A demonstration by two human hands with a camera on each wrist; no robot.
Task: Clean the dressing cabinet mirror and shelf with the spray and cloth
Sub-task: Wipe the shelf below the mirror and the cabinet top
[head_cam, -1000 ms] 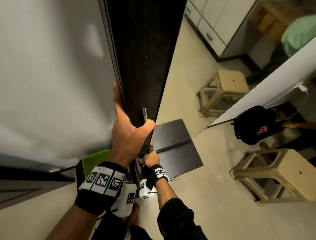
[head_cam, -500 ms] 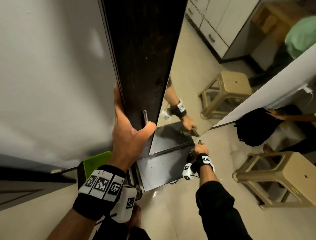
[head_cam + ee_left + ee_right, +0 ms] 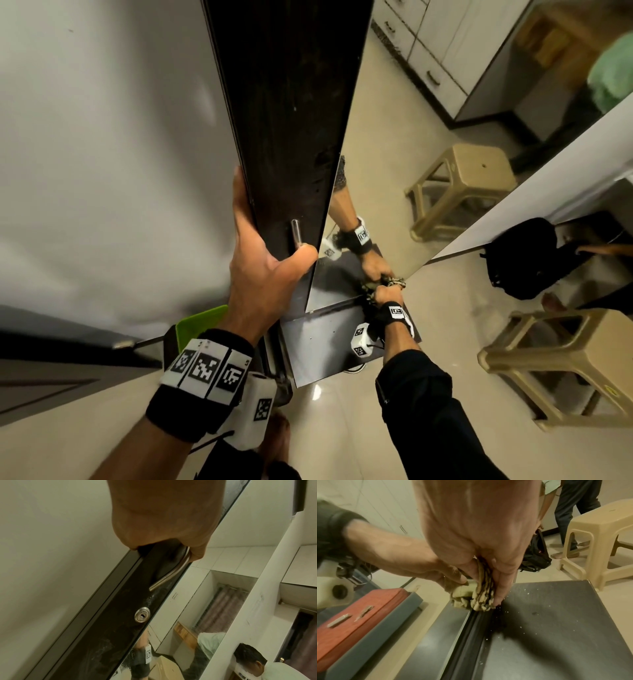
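Observation:
My left hand grips the edge of the dark cabinet door, thumb beside the metal handle. The left wrist view shows that hand over the handle, above a keyhole. My right hand holds a bunched striped cloth at the back right corner of the dark shelf, where it meets the mirror. In the right wrist view the hand presses the cloth into the seam; white specks dot the shelf. No spray bottle is in view.
A beige plastic stool stands on the floor to the right, with a black backpack behind it and another person's arm reaching there. A green object sits low behind the door. A pale wall fills the left.
My right hand has slid the cloth along the shelf's back edge from near the door to the right corner by the mirror. My left hand has stayed on the door edge.

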